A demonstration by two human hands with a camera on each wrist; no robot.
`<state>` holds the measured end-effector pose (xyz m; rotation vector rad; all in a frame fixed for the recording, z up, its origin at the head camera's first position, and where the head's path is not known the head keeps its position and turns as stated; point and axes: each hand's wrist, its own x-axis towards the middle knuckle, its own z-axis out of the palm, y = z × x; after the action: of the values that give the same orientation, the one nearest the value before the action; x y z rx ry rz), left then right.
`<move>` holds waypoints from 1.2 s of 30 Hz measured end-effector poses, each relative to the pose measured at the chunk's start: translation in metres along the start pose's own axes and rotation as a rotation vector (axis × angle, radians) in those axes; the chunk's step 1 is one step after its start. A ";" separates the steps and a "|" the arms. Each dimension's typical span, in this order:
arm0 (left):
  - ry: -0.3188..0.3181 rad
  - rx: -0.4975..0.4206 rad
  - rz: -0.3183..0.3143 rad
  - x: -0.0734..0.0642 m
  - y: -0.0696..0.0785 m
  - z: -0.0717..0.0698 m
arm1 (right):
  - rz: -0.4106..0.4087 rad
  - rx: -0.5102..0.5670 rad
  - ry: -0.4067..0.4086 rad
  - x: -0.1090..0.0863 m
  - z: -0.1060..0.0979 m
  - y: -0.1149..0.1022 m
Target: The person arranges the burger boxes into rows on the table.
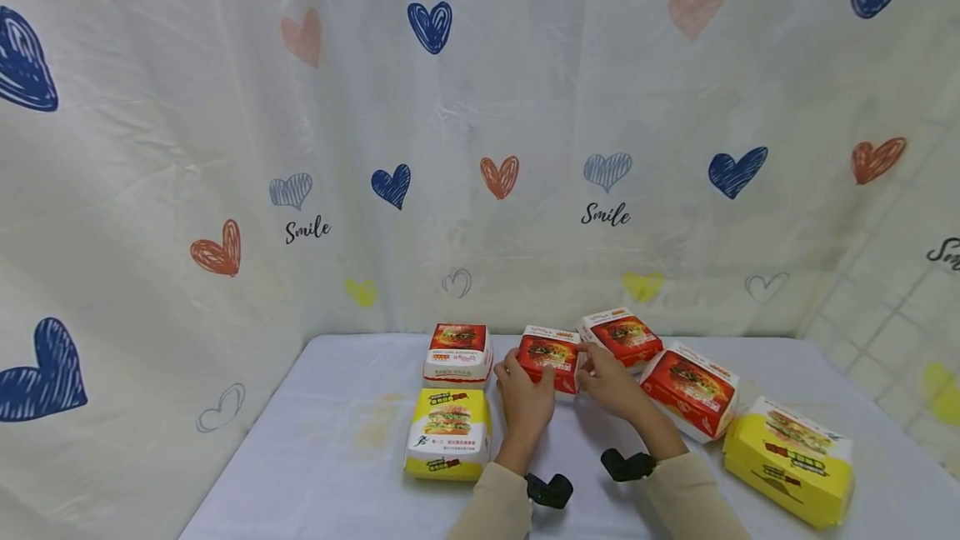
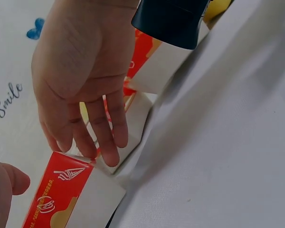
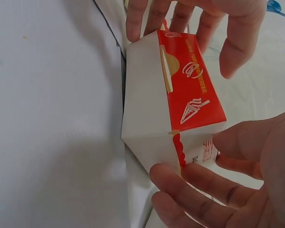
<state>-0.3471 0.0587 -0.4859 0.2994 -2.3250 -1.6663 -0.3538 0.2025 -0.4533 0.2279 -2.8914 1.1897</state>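
Note:
Both bare hands are at a red-and-white burger box [image 1: 550, 354] near the back middle of the table. In the head view my left hand [image 1: 527, 401] holds its left side, the thumb toward its front. My right hand [image 1: 611, 384] has its fingers at the right side. The right wrist view shows the right thumb and fingertips [image 3: 173, 178] around one white end of the box [image 3: 147, 99], and the left fingers at the opposite end. Seen from the left wrist, the right fingers reach down to the box [image 2: 61, 190], with the left thumb [image 2: 20, 180] beside its red top.
Left of the hands, a red-and-white box [image 1: 458, 354] stands behind a yellow-and-white one [image 1: 448, 434]. To the right, two red boxes [image 1: 624, 335] [image 1: 690, 390] and a yellow box [image 1: 789, 461] run toward the front. A heart-printed curtain [image 1: 525, 107] hangs behind the white table [image 1: 315, 457].

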 end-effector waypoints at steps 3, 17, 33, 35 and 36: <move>0.009 -0.003 0.008 0.000 -0.001 0.000 | -0.013 -0.009 -0.005 -0.002 -0.002 0.001; 0.002 0.003 0.017 0.000 -0.004 -0.002 | -0.039 -0.009 0.061 0.001 0.004 0.007; -0.024 -0.005 0.020 0.003 -0.004 -0.001 | -0.073 0.165 -0.073 0.006 0.006 0.018; -0.022 -0.001 0.025 0.003 -0.004 0.000 | -0.075 0.172 -0.074 0.007 0.006 0.020; -0.021 0.001 0.026 0.003 -0.004 0.000 | -0.070 0.174 -0.074 0.008 0.007 0.021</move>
<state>-0.3494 0.0565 -0.4895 0.2513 -2.3349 -1.6639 -0.3642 0.2113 -0.4719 0.3790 -2.8144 1.4513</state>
